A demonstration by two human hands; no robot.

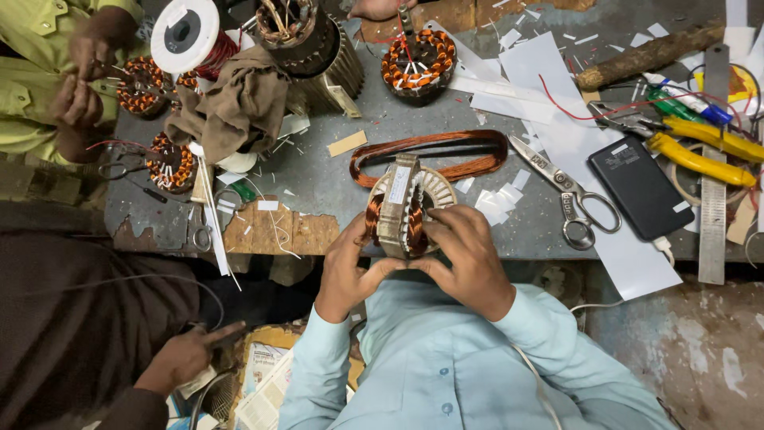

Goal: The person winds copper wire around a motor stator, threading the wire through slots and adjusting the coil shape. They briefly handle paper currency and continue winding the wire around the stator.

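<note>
Both hands' grip (410, 255) encloses the stator (407, 203).

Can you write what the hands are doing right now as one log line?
left hand: grips stator core | right hand: grips it too | copper coil loop lies behind | scissors at right

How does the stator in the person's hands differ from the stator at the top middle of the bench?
The held stator stands on edge between the left hand and right hand; the bench stator lies flat. The held stator shows bare slots and little copper; the bench stator is wound all around, with orange insulation. Both are round metal cores with copper wire.
</note>
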